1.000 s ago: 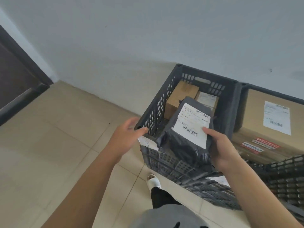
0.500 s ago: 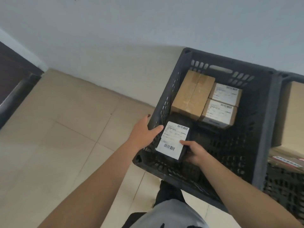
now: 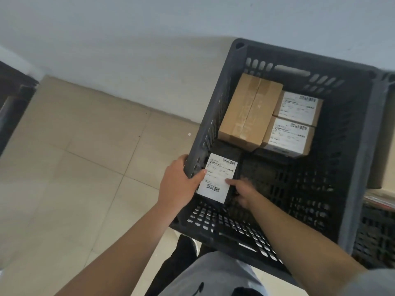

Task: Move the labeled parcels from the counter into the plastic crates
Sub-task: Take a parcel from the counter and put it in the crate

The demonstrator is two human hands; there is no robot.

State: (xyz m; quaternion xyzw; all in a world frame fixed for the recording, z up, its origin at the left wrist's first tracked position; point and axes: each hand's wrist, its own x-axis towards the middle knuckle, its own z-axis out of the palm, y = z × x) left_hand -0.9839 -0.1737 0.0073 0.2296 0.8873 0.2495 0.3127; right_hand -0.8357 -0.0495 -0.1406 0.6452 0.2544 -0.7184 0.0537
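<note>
Right hand (image 3: 242, 192) is pinching the black plastic mailer bag with white shipping label (image 3: 218, 178) low inside the dark grey slotted plastic crate (image 3: 352, 167), left hand (image 3: 179, 184) is gripping its rim; release is probably next.

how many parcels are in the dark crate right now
4. A plain cardboard box at the far left, two labeled boxes, far and near, to its right, and a black labeled parcel at the near left. Others could lie hidden underneath.

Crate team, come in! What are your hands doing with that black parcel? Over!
Left hand grips crate rim. Right hand holds black parcel, low inside. Three boxes behind, nothing blocking.
</note>
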